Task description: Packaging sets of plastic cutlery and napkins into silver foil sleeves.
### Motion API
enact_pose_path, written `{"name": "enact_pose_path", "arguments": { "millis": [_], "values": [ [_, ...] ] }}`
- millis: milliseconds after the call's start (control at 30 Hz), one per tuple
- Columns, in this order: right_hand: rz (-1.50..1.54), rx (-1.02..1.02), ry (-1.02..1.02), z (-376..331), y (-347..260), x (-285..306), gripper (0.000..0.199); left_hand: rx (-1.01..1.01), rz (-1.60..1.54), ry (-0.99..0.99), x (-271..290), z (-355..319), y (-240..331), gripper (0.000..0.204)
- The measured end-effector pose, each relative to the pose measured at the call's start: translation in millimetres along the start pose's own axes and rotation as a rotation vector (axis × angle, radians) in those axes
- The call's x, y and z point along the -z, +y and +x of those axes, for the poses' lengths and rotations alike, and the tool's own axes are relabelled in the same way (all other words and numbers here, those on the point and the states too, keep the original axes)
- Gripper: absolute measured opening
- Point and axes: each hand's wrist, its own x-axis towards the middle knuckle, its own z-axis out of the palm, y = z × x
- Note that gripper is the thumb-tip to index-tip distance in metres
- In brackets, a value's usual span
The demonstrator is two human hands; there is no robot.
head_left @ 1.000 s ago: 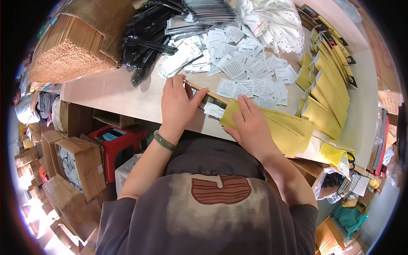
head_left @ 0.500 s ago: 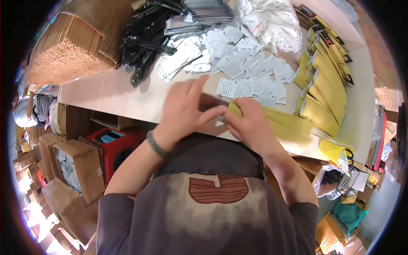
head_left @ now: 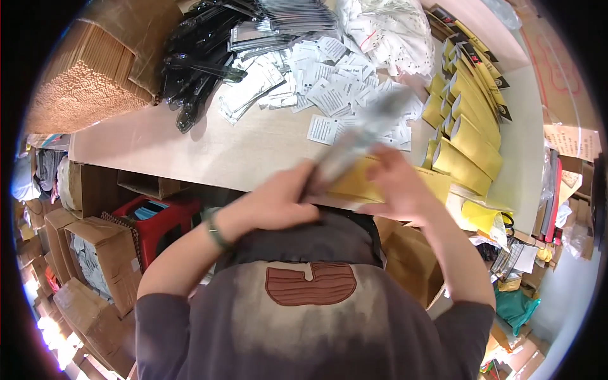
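Observation:
My left hand (head_left: pixel 282 199), with a dark band on its wrist, is closed around the lower end of a long silvery-grey packet (head_left: pixel 358 136), smeared by motion. The packet slants up and right over the table. My right hand (head_left: pixel 405 190) has its fingers apart, beside a long yellow carton (head_left: pixel 434 183) that lies along the table's near edge; the hand hides part of it. Beyond them lie many loose white printed slips (head_left: pixel 329 95) and small silvery packets (head_left: pixel 253 85). Several yellow cartons (head_left: pixel 468 152) lean in a row at the right.
At the back are black plastic-wrapped items (head_left: pixel 196 63), a stack of flat clear packets (head_left: pixel 297 16) and a white plastic bag (head_left: pixel 389 31). Wooden sticks (head_left: pixel 82 88) fill a cardboard box at the left. A red stool (head_left: pixel 152 221) stands below; scissors (head_left: pixel 508 221) lie near the right corner.
My left hand has dropped lower, and the grey packet now points up and right from it. My right hand has let go of the yellow carton's end and spread its fingers.

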Motion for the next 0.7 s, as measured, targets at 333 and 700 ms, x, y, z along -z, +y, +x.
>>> {"name": "enact_pose_path", "arguments": {
  "millis": [333,700],
  "values": [
    [0.075,-0.551,0.147,44,-51,-32,0.041,0.094,0.482,0.573,13,-20,-45,0.047],
    [0.384,-0.417,0.234,82,-75,-50,0.019,-0.074,0.681,0.264,47,-42,-44,0.065]
  ]
}}
